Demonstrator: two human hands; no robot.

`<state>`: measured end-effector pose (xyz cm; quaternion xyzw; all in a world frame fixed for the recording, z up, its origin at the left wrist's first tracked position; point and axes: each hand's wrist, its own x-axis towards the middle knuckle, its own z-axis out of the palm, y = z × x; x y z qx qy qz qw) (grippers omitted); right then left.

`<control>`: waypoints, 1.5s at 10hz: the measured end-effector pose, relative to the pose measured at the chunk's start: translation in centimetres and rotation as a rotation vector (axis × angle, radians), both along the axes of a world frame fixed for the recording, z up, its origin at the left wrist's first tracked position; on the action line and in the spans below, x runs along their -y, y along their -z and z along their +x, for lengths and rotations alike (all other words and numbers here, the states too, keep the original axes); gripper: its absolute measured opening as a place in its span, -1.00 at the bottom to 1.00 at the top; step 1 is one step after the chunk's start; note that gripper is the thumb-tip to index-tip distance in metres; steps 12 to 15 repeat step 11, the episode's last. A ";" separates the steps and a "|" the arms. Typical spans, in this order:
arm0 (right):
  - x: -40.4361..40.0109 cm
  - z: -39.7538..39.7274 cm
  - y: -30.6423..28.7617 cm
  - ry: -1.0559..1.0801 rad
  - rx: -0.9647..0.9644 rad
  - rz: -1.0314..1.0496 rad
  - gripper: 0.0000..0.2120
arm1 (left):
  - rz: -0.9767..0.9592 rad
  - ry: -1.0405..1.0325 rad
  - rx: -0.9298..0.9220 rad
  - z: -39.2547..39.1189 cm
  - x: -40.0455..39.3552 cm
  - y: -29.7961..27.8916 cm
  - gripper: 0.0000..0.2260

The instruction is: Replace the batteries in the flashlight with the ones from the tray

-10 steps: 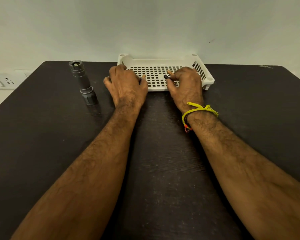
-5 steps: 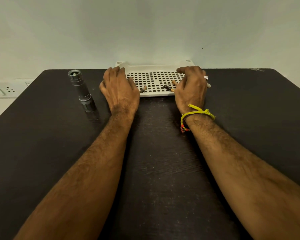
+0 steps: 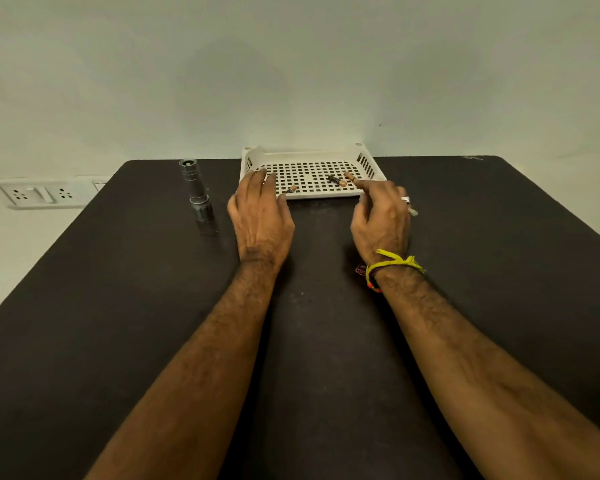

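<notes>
Early stage: grey metal flashlight (image 3: 196,190), left of left hand (image 3: 261,216), appears unopened. Batteries (image 3: 336,181) lie in white perforated plastic tray (image 3: 309,157) ahead. Both hands, right hand (image 3: 381,220) included, relaxed, holding nothing.

Your left hand (image 3: 261,216) lies palm down, fingers straight and spread. Your right hand (image 3: 381,216) is loosely curled, forefinger extended forward; both forearms reach ahead.

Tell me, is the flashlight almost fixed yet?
Not yet, it looks barely begun. The flashlight lies unopened on the table, with neither hand on it. Three batteries lie in the white tray. The left hand and right hand are at the tray's front edge, holding nothing. Opening the flashlight, taking out the old batteries and putting in the tray's ones are all left.
</notes>
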<state>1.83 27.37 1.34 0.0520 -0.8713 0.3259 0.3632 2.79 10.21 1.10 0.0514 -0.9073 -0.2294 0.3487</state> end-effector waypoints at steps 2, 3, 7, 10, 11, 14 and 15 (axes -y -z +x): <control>-0.9 2.6 -0.1 0.003 0.245 0.123 -0.67 | -0.061 0.061 0.041 3.2 -1.1 -0.1 -0.63; -0.5 2.7 -0.2 -0.017 0.359 0.189 -0.61 | -0.148 0.095 0.141 3.4 -1.4 -0.2 -0.60; 0.2 -0.3 2.7 0.118 0.458 0.481 -0.49 | -0.258 0.067 0.365 0.8 -1.7 2.6 -0.43; 0.9 0.9 0.9 0.134 0.604 0.542 -0.41 | -0.262 0.043 0.473 1.7 -2.1 0.7 -0.44; 0.8 1.1 -1.1 0.066 0.752 0.585 -0.39 | -0.291 0.054 0.564 2.7 -1.9 -0.6 -0.43; 0.8 1.1 -1.1 0.066 0.752 0.585 -0.39 | -0.291 0.054 0.564 2.7 -1.9 -0.6 -0.43; 0.8 1.1 -1.1 0.066 0.752 0.585 -0.39 | -0.291 0.054 0.564 2.7 -1.9 -0.6 -0.43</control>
